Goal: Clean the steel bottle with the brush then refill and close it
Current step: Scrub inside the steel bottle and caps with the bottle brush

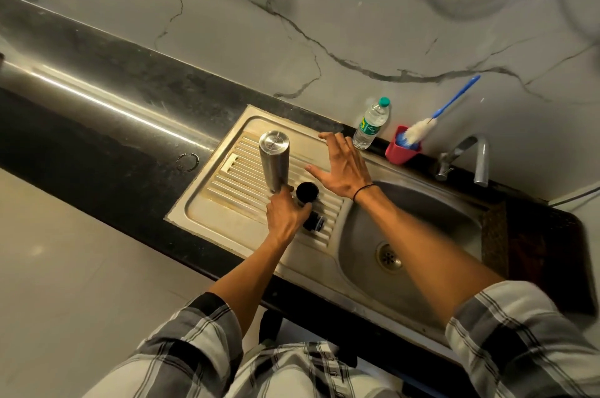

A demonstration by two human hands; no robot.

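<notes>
The steel bottle (274, 164) stands upside down on the ribbed drainboard (233, 190), base up. My left hand (285, 214) is at its lower end, thumb and fingers curled round a black cup-shaped cap (307, 192) right beside the bottle. A second black lid part (314, 224) lies on the ribs just right of that hand. My right hand (341, 170) hovers over the drainboard's back right with fingers spread and holds nothing. The bottle brush (418, 133), white bristles on a blue handle, stands in a red cup (401, 152) by the wall.
A clear plastic water bottle (370, 125) with a green cap stands left of the red cup. The tap (480, 159) rises behind the steel sink basin (422, 225). A black counter (107, 112) runs off to the left.
</notes>
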